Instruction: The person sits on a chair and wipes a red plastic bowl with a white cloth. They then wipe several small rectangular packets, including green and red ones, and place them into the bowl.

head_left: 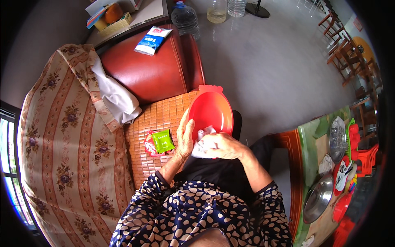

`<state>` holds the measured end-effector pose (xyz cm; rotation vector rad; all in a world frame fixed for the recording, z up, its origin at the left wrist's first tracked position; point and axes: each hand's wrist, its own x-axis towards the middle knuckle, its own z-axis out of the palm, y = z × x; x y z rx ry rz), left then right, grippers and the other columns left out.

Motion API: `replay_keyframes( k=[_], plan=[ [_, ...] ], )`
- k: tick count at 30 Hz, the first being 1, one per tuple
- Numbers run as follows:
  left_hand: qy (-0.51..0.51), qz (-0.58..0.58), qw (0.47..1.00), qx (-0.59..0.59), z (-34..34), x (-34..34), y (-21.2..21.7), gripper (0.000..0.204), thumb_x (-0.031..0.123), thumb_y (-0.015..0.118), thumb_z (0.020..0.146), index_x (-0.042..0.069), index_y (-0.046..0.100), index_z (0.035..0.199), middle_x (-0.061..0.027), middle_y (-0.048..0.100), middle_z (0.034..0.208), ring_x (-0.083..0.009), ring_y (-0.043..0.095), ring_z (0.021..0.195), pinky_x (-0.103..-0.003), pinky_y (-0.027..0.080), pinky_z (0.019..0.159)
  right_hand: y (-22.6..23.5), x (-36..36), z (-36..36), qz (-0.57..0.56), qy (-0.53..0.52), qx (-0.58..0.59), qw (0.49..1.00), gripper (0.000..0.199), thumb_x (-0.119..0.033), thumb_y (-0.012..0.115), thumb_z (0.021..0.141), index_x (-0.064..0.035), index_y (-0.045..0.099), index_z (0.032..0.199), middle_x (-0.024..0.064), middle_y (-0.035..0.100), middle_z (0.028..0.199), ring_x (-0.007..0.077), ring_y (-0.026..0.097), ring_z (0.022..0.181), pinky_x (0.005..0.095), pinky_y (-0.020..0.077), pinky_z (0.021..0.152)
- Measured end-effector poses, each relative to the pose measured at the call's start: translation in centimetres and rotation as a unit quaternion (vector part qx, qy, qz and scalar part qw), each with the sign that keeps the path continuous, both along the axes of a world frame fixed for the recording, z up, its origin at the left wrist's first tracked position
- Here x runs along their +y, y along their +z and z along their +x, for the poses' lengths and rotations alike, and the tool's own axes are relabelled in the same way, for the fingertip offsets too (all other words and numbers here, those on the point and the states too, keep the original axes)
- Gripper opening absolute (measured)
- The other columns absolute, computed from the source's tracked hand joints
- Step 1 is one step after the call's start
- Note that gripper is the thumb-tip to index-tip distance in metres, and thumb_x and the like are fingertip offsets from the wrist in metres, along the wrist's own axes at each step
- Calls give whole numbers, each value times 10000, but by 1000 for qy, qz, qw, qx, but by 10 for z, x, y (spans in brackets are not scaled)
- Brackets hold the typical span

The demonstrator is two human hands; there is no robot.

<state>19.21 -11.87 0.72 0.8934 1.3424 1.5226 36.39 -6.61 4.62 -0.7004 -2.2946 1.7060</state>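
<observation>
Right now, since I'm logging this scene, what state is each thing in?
Left hand: gripping the red bowl
Right hand: gripping the white cloth
Red bowl: open side toward the camera
White cloth: crumpled
Green packet: lying partly over a red packet
Blue-and-white packet: lying on the red armrest
Blue-capped bottle: upright, capped

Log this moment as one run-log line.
left hand: holding red bowl by its left side | right hand: holding white wipe at bowl's near end | near left hand: green packet overlapping red packet
</observation>
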Motion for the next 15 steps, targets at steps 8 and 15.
replay_keyframes(
  k=[8, 15],
  plan=[
    [-23, 47, 997, -59, 6, 8, -1, 508, 247, 397, 1016, -11, 330, 1448, -141, 406, 1451, -216, 383, 1334, -346, 283, 1121, 2, 27, -31, 461, -296, -43, 835, 474, -47, 651, 763, -51, 525, 1220, 164, 452, 1311, 399, 482, 1133, 460, 503, 867],
    [2, 36, 996, -82, 11, 9, -5, 468, 230, 396, 1021, -16, 381, 1419, -145, 473, 1390, -210, 444, 1280, -338, 329, 1094, -18, 9, -39, 410, -149, 23, 900, 316, 7, 572, 771, 33, 548, 1085, 223, 324, 1420, 458, 391, 1210, 507, 472, 939]
  ],
)
